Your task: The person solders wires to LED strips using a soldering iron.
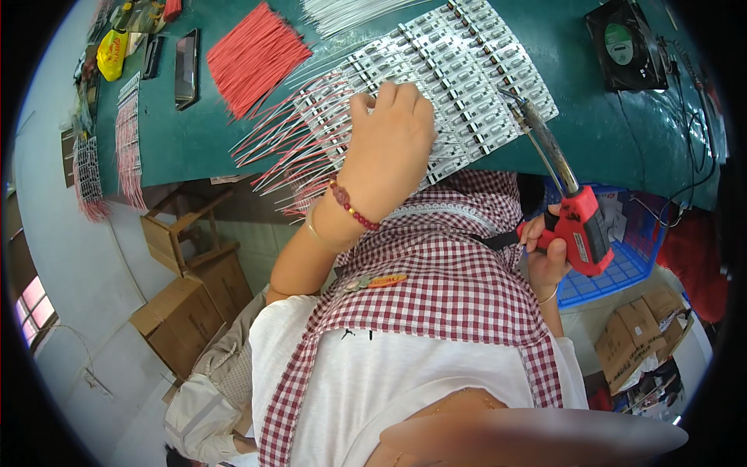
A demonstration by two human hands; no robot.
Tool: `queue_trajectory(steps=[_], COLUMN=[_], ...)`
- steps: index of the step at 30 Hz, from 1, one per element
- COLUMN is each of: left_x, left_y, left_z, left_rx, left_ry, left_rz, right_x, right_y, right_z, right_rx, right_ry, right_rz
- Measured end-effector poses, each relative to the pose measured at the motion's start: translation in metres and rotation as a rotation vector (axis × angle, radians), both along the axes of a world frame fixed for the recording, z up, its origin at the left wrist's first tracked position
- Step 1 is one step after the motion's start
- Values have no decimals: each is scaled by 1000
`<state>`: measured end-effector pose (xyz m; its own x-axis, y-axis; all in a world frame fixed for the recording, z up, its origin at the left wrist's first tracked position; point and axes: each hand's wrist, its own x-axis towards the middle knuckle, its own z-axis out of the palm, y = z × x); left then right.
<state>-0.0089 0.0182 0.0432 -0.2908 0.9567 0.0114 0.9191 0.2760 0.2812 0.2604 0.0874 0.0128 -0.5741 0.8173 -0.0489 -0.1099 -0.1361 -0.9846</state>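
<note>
A panel of many small white circuit boards (459, 86) lies aslant near the table's front edge. Red and white wires (292, 148) fan out from its left side. My left hand (391, 144), with a red bead bracelet at its wrist, is over the panel. Its fingers are bent downward and closed, and whatever the tips hold is hidden below them. A red and black soldering gun (582, 229) is gripped in my right hand (548, 253). Its long metal barrel points up and left, with the tip over the panel's right edge.
On the green table (568, 31) are a red wire bundle (257, 58), white wires (350, 12), a phone (187, 68) and a black device with a cord (626, 47). Wired board strips (128, 140) hang at the left edge. Below are a blue basket (607, 284) and cardboard boxes (183, 323).
</note>
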Motion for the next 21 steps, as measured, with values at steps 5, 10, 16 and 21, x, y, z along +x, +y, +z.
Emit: queue_trajectory(steps=[5,10,16,21], left_x=[3,10,17,11], left_y=[-3,-13,-22,-14], left_z=[1,8,5,-4], left_rx=[22,19,-14,80], left_ry=[-37,-41,-126,-164], left_rz=[16,-12,-10,-45], right_x=[-2,-6,-20,-30], right_y=[5,9,15,19], right_z=[3,9,8,8], right_rx=[-76,-83,-38,-11], right_ry=[41,65,82,105], right_rz=[-38,-18,26,56])
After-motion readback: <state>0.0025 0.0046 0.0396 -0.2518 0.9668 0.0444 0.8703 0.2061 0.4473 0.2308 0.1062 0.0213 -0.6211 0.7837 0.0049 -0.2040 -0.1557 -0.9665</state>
